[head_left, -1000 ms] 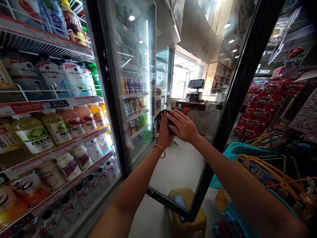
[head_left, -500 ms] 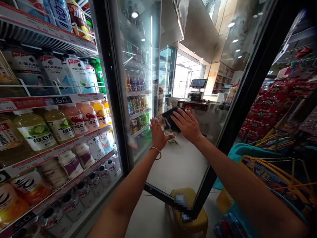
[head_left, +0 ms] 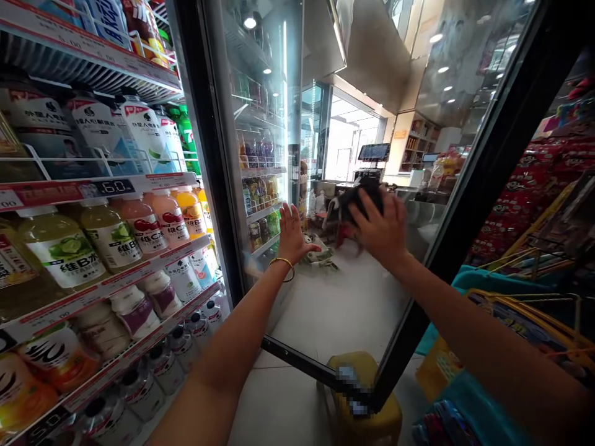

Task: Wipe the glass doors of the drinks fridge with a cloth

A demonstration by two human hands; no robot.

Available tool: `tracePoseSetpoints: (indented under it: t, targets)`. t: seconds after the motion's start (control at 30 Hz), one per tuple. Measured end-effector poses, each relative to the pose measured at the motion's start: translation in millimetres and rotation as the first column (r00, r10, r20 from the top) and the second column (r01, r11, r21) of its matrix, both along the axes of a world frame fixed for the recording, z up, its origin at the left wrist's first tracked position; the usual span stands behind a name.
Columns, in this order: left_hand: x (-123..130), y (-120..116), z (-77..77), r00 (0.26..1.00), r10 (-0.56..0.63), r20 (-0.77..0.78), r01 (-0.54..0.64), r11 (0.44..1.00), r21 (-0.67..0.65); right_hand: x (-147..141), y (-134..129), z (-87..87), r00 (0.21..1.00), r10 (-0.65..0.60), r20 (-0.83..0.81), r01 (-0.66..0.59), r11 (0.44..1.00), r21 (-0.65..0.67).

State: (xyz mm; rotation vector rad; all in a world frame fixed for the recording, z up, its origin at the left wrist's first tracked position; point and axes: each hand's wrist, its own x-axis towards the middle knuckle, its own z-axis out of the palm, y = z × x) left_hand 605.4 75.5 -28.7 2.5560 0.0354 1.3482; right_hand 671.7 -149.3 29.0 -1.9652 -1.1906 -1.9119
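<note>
In front of me a glass door (head_left: 325,310) with a black frame stands swung out from a drinks cooler. My left hand (head_left: 294,238), with a gold bangle (head_left: 289,272) at its wrist, lies flat against the glass, fingers up and thumb out to the right. Farther right, my right hand (head_left: 381,226) presses a black cloth (head_left: 346,204) to the pane. Its fingers are bent over the cloth and blurred by motion. The cloth sticks out to the left of the fingers.
Cooler shelves (head_left: 153,266) with rows of bottled drinks rise close on the left. A yellow stool (head_left: 381,427) stands below the door's lower corner. Turquoise baskets (head_left: 465,396) and red packages (head_left: 511,198) crowd the right side. A counter screen (head_left: 374,152) shows through the glass.
My right hand and the black cloth have slid right and slightly up across the glass. My left hand keeps its place on the pane. The door's outer edge appears farther right.
</note>
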Motion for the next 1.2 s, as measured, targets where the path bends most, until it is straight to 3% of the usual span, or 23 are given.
tracePoseSetpoints:
  t: [0.1, 0.2, 0.27, 0.37, 0.47, 0.57, 0.63, 0.7, 0.8, 0.87, 0.97, 1.03, 1.13, 1.2]
  targets:
    - [2.2, 0.6, -0.5, 1.0, 0.003, -0.011, -0.003, 1.0, -0.021, -3.5, 38.8, 14.8, 0.996, -0.009, -0.089, 0.032, 0.966, 0.255]
    - [5.2, 0.3, -1.5, 1.0, 0.013, 0.001, -0.013, 1.0, -0.025, -12.6, 83.4, 4.3, 0.991, 0.053, -0.122, -0.039, 0.993, 0.113]
    - [6.8, 0.2, -2.2, 1.0, 0.022, 0.013, -0.021, 0.999, -0.028, -14.5, 92.3, -14.7, 0.993, 0.079, -0.084, -0.079, 0.997, -0.002]
    - [7.1, 1.4, -2.9, 1.0, 0.025, 0.018, -0.025, 0.999, -0.027, -6.2, 66.4, -39.7, 0.995, 0.089, 0.05, -0.082, 0.989, -0.123]
    - [5.3, 3.6, -3.3, 0.999, 0.025, -0.023, -0.025, 1.0, 0.006, 8.5, 26.5, -38.5, 0.98, 0.081, 0.183, -0.044, 0.979, -0.199]
    - [3.1, 5.1, -3.9, 0.998, 0.03, -0.054, -0.029, 0.999, 0.032, 17.2, 18.2, -14.0, 0.98, 0.012, 0.198, -0.021, 0.999, 0.048]
    - [1.5, 6.9, -4.7, 0.998, 0.029, -0.057, -0.026, 0.998, 0.05, 15.5, 36.2, 2.3, 0.988, -0.035, 0.151, -0.004, 0.969, 0.246]
    - [-0.9, 11.2, -5.5, 0.998, 0.021, -0.063, -0.016, 0.997, 0.08, 8.7, 64.0, 9.8, 0.996, -0.037, 0.086, 0.011, 0.956, 0.293]
    - [-6.7, 25.0, -5.1, 0.996, 0.015, -0.087, -0.002, 0.989, 0.145, -2.8, 97.3, 0.7, 0.999, 0.052, 0.002, -0.052, 0.992, 0.118]
    - [-11.1, 37.8, -3.2, 0.997, 0.029, -0.077, -0.016, 0.986, 0.163, -5.8, 100.4, -12.5, 0.992, 0.121, -0.037, -0.122, 0.992, -0.041]
    - [-15.2, 55.5, 1.0, 0.997, 0.055, -0.054, -0.046, 0.987, 0.157, -1.2, 74.2, -26.1, 0.981, 0.191, -0.042, -0.195, 0.947, -0.256]
    - [-15.7, 62.5, 2.8, 0.996, 0.053, -0.065, -0.041, 0.986, 0.163, 4.5, 48.1, -24.5, 0.978, 0.207, -0.02, -0.203, 0.93, -0.306]
    - [-15.6, 65.5, 2.8, 0.996, 0.039, -0.082, -0.026, 0.987, 0.159, 8.5, 26.6, -6.2, 0.985, 0.166, -0.047, -0.172, 0.973, -0.154]
    - [-16.2, 65.1, 1.7, 0.996, 0.028, -0.082, -0.016, 0.989, 0.144, 5.8, 35.7, 10.4, 0.982, 0.151, -0.112, -0.151, 0.988, 0.015]
